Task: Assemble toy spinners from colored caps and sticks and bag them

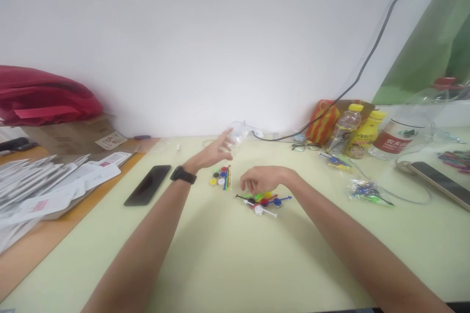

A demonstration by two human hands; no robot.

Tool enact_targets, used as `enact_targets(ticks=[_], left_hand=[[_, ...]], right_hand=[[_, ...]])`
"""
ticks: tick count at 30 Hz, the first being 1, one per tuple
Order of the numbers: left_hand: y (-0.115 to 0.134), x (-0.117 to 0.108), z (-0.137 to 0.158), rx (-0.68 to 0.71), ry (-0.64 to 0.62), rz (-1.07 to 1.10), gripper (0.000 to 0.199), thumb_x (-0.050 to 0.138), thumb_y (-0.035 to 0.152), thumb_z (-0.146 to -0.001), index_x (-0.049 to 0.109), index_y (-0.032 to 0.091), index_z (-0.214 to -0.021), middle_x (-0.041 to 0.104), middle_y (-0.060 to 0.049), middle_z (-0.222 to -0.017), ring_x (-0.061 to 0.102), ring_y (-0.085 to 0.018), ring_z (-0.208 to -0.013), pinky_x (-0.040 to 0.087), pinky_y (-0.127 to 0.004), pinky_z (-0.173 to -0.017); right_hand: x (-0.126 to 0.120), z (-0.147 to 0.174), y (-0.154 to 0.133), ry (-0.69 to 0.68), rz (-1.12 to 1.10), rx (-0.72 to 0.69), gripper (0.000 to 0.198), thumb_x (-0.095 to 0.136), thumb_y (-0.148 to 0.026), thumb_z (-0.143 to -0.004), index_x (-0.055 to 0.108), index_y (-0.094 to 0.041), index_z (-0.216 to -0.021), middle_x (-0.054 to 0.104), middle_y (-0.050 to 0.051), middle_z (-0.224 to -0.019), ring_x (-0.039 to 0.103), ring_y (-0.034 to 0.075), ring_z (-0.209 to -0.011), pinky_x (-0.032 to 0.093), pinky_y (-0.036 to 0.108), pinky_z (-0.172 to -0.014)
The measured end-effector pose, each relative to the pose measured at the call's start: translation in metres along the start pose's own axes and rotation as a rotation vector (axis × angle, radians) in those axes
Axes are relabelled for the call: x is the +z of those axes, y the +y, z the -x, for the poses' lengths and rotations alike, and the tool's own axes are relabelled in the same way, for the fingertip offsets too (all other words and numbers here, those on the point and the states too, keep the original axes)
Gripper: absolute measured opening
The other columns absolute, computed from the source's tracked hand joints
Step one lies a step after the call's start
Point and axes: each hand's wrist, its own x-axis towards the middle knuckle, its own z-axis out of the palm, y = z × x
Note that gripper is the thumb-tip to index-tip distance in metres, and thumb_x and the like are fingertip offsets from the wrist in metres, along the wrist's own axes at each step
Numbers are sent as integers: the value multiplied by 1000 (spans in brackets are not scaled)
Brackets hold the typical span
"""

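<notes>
The work is looking partly done: two bagged sets, the far set and the near set, are lying toward the table's right edge, apparently finished. Unbagged, a small group of coloured discs and sticks is lying nearer the far edge than the near one, midway between the sides; just right of it, a looser pile of arrows and discs is sitting, seemingly left to deal with.

The left hand is spreading its fingers beside a clear bag at the far edge, clenching nothing visible; whether a fingertip is touching the bag is unclear. The right hand is curling over the pile's back edge, its fingertips too hidden to show whether it is grasping a piece.

Near the far right corner, a big bottle is showing "农夫" on its red label, the rest blurring. The yellow bottle's lettering and the white packets' pink print are staying unreadable.
</notes>
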Motion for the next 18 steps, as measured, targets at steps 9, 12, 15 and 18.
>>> enact_targets(ticks=[9,12,15,18], left_hand=[[4,1,2,5,-108,229,80,54,26,-82,32,27,-158,61,-10,-127,58,-20,-101,47,-42,-98],[-1,2,1,0,-151,438,75,51,33,-82,38,26,-155,61,-13,-130,60,-22,-103,48,-42,-95],[-1,3,1,-42,-213,649,78,48,38,-78,40,25,-154,62,-14,-130,61,-26,-104,49,-44,-92],[1,4,4,-80,-270,811,83,44,42,-76,35,23,-156,62,-16,-132,62,-28,-104,50,-47,-89]], right_hand=[[-2,0,7,37,-84,-58,46,60,-1,-72,72,-15,-115,73,6,-96,68,17,-82,50,23,-69],[-11,8,13,125,-124,-56,46,61,-7,-75,70,-15,-119,72,7,-97,66,17,-81,50,24,-69],[-24,21,19,218,-197,-36,40,59,-10,-79,70,-15,-117,70,5,-91,63,16,-76,48,24,-66],[-35,38,25,366,-387,13,27,59,-18,-85,67,-15,-110,67,3,-83,62,15,-73,46,24,-63]])
